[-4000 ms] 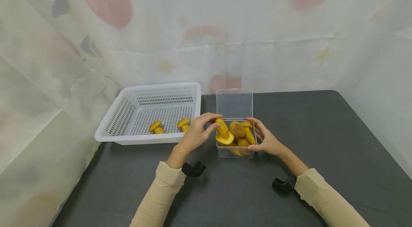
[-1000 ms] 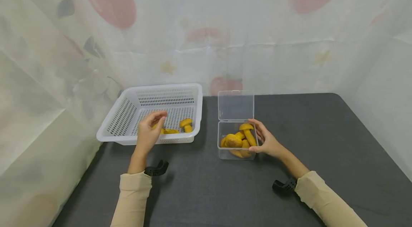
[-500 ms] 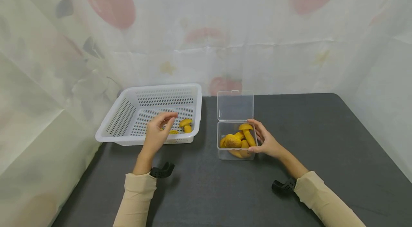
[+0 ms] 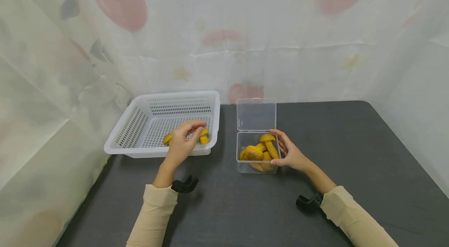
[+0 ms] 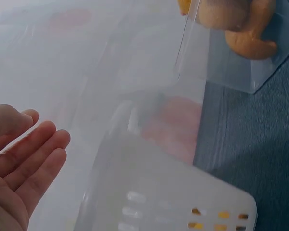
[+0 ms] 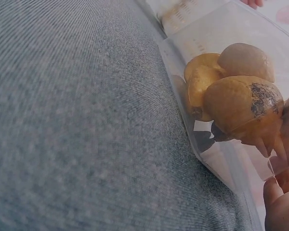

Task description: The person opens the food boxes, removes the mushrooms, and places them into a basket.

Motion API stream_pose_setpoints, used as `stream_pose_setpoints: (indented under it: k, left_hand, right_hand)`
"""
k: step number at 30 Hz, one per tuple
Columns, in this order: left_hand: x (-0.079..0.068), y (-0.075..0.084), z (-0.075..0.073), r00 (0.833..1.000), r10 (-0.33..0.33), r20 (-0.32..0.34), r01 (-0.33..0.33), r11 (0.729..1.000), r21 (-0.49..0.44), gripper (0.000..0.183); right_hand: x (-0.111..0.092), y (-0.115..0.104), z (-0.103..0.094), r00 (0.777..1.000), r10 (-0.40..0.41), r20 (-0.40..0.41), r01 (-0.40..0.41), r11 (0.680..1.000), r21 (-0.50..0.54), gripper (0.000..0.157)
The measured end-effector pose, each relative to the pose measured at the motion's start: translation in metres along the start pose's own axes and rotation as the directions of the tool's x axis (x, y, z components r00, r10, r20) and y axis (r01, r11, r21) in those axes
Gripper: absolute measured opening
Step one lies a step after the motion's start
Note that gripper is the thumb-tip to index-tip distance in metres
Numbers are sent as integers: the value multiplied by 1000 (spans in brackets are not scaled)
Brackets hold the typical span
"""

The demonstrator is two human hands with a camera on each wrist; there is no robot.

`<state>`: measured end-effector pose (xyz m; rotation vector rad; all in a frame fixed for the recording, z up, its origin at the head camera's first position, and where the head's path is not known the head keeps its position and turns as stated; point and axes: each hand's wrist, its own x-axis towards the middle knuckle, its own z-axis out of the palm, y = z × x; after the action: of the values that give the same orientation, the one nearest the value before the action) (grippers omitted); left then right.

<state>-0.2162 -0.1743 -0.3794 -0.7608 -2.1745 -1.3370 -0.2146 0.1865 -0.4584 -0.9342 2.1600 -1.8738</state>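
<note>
My left hand (image 4: 182, 142) hovers over the near right part of a white perforated basket (image 4: 175, 95). In the left wrist view its fingers (image 5: 36, 161) are nearly straight and hold nothing. One yellow mushroom (image 4: 204, 138) lies in the basket just past the fingertips, partly covered, and another mushroom (image 4: 167, 138) shows left of the hand. My right hand (image 4: 292, 155) grips the right side of a clear plastic box (image 4: 242, 167), thumb at the front corner, fingers at the back. Several yellow-brown mushrooms (image 4: 254, 153) sit inside it, one mushroom (image 4: 269, 145) leaning at the right.
The box's hinged lid (image 4: 256, 114) stands upright at its back. A dark grey cloth (image 4: 228, 208) covers the table. Behind hangs a pale patterned curtain (image 4: 280, 25). A black wrist mount (image 4: 185, 184) sits on the left wrist, and a similar mount (image 4: 309, 202) on the right.
Four seconds ago my left hand held a mushroom over the box. It was over the basket's left part one second ago and has since drifted right. The right hand keeps its place.
</note>
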Motion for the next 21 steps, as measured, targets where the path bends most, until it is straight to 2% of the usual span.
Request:
stream_pose_setpoints:
  k: [14, 21]
  left_hand:
    - [8, 13, 29, 994, 74, 81, -75, 997, -1, 22]
    - [10, 14, 42, 990, 80, 119, -79, 997, -10, 20]
  right_hand:
    - [0, 2, 0, 1000, -11, -3, 11, 1000, -1, 98]
    - [0, 2, 0, 1000, -1, -7, 1, 1000, -4, 98]
